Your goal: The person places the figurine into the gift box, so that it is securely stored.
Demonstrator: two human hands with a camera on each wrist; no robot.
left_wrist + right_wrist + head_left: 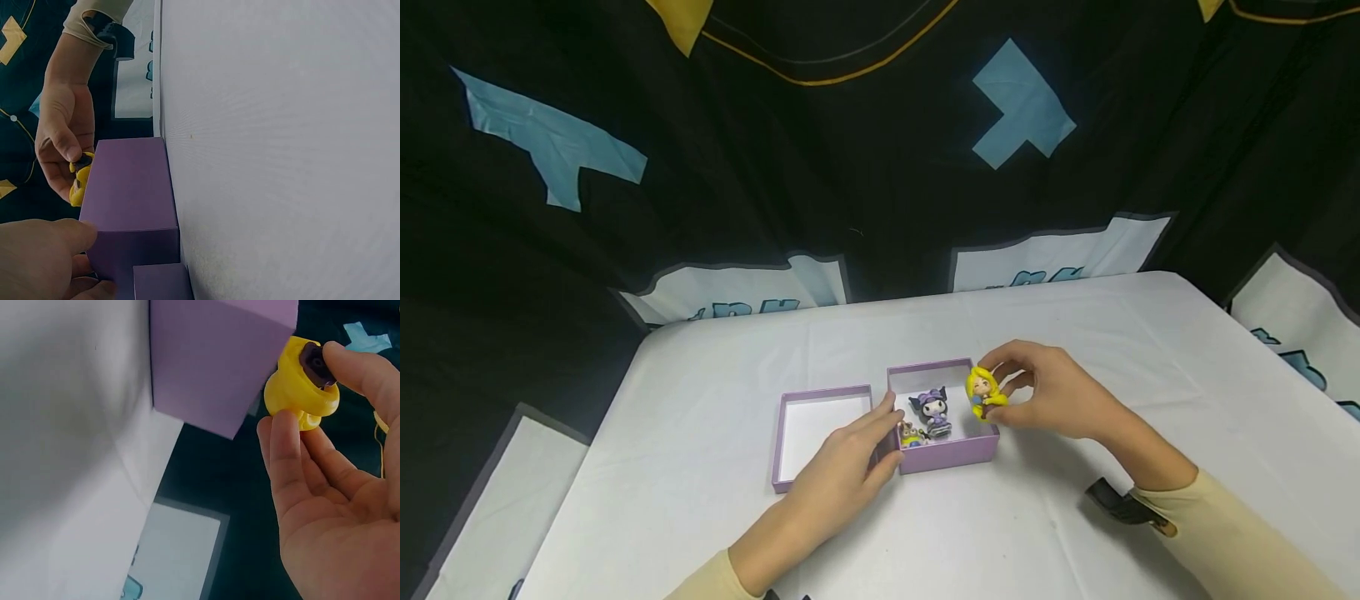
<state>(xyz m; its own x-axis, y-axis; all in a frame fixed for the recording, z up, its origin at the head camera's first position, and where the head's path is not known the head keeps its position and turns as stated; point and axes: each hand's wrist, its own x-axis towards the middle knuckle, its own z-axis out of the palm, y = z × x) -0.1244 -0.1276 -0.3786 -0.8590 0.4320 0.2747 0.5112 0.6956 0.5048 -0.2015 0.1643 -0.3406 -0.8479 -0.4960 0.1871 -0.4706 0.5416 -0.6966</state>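
A purple box (951,452) with a white inside stands open on the table. In it lie a purple-and-black hooded figurine (934,412) and, by the near left corner, a small yellowish figurine (912,435), partly hidden. My left hand (842,467) holds the box at its near left corner, thumb on the front side and fingers at the left rim. Above the box's right rim, my right hand (1052,392) pinches a yellow-haired figurine (983,392) between thumb and fingers. The right wrist view shows the figurine's dark base (317,364) under the thumb.
A shallow purple lid (820,429), white inside, lies just left of the box, partly behind my left hand. Both rest on a white-covered table (700,442). A dark curtain (850,183) with blue and white patches hangs behind the table.
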